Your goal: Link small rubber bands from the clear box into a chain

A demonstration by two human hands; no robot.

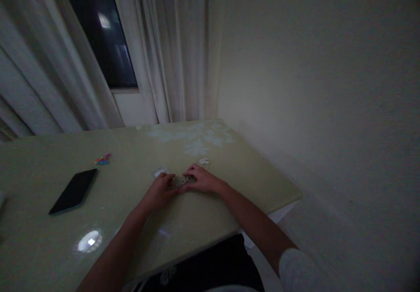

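Between my two hands, on the table top, is a cluster of small pale metallic ring-like pieces; they are too small to name exactly. My left hand curls around its left side, thumb and fingers bent inward. From the right, my right hand closes on the other side with its fingers bent. The fingertips nearly meet at the near edge and hide part of the cluster. Just beyond my left hand lies a small clear plastic packet. Small white pieces sit beyond my right hand.
A dark tablet or large phone lies on the left of the table. Beyond it is a little pile of bright coloured pieces. A wall runs along the right side, and curtains hang behind the table.
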